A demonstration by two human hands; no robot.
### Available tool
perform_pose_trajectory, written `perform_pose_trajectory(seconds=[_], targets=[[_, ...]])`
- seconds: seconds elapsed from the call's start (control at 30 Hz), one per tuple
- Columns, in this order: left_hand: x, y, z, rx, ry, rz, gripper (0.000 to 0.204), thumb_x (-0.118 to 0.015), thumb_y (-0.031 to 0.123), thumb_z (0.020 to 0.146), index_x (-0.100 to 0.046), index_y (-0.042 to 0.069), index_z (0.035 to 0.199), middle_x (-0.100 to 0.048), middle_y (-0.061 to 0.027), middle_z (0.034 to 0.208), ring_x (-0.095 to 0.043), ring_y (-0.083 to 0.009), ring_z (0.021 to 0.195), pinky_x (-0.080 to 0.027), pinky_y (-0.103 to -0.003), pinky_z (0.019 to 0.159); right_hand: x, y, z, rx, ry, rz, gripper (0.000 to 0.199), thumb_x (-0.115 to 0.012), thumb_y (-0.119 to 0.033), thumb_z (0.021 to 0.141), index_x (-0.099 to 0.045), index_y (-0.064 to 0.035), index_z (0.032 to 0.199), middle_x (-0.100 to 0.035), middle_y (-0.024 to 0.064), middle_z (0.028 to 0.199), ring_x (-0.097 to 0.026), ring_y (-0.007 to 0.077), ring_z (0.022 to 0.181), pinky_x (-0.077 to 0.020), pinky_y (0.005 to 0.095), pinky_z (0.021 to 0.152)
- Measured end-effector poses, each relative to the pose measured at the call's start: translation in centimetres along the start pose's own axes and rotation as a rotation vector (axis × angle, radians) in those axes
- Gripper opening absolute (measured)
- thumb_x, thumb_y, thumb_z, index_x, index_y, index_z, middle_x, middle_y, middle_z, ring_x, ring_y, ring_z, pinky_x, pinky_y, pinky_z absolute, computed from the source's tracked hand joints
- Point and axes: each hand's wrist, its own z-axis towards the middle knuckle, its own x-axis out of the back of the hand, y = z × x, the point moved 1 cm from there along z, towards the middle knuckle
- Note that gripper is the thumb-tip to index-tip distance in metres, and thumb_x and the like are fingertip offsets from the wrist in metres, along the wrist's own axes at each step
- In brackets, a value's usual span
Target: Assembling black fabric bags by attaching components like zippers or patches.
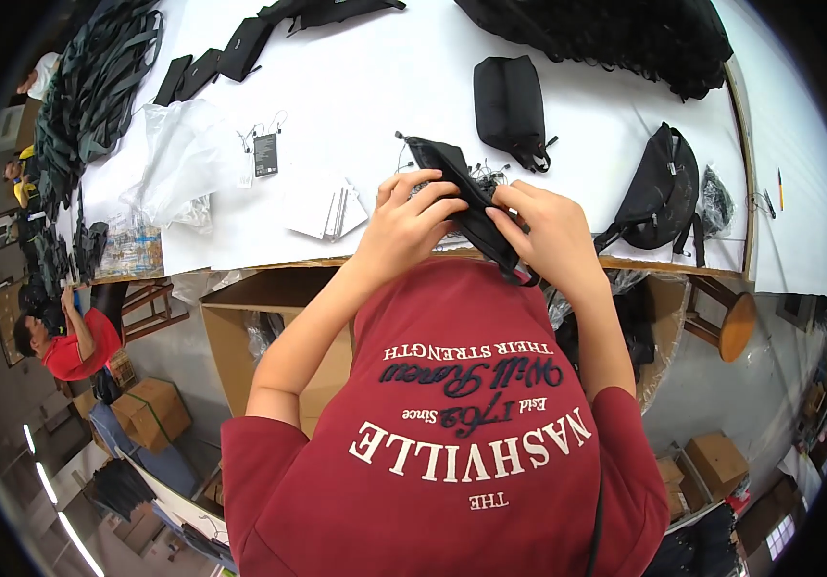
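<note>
Over the front edge of the white table, I hold a small black zippered pouch [480, 223] at a slant, one end toward the table and the other near my shirt. My left hand [410, 215] grips its left side with curled fingers. On the opposite side, my right hand [540, 223] pinches the pouch's edge between thumb and fingers. Thin dark cords with small tags [487, 177] lie just behind it, partly hidden. Left of my left hand sits a loose stack of white cards [333, 213].
A boxy black pouch [510, 108] and a black waist bag [659, 192] lie to the right. Clear plastic bags [178, 159] and a black hang tag [265, 155] are on the left. An open cardboard box [231, 332] stands below the table edge. Another person [82, 341] is far left.
</note>
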Motion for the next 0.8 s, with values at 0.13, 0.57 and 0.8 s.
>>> perform_pose_trajectory(seconds=[0.13,0.57,0.8], targets=[[0.5,-0.7,-0.2,-0.107,0.011,-0.080,0.031,-0.073,0.013,0.067,-0.064,0.011,0.097,-0.063,0.0003,0.099,-0.055,-0.0195,0.103,-0.038,-0.035,0.090,0.4,-0.3,0.0,0.053,-0.040,0.045,0.013,-0.063,-0.017,0.083,-0.058,-0.0053,0.083,-0.057,0.0067,0.072,-0.057,0.0229,0.059,-0.0436,0.0328,0.055],[2.6,0.1,-2.8,-0.173,0.225,-0.036,0.026,-0.073,0.008,0.062,-0.061,0.008,0.085,-0.064,-0.0020,0.090,-0.060,-0.0186,0.085,-0.046,-0.031,0.075,0.3,-2.4,-1.2,-0.043,0.054,0.362,0.008,-0.061,-0.010,0.085,-0.059,-0.0045,0.090,-0.058,0.0110,0.077,-0.059,0.0268,0.061,-0.0457,0.0333,0.057],[4.5,2.2,-2.0,-0.246,0.071,-0.114,0.024,-0.066,0.000,0.058,-0.055,0.007,0.078,-0.066,-0.0043,0.088,-0.062,-0.0200,0.078,-0.046,-0.032,0.070,1.4,-3.0,-2.0,0.055,-0.305,0.229,0.022,-0.068,-0.027,0.080,-0.062,-0.0080,0.089,-0.055,0.0057,0.085,-0.059,0.0241,0.063,-0.0464,0.0345,0.058]])
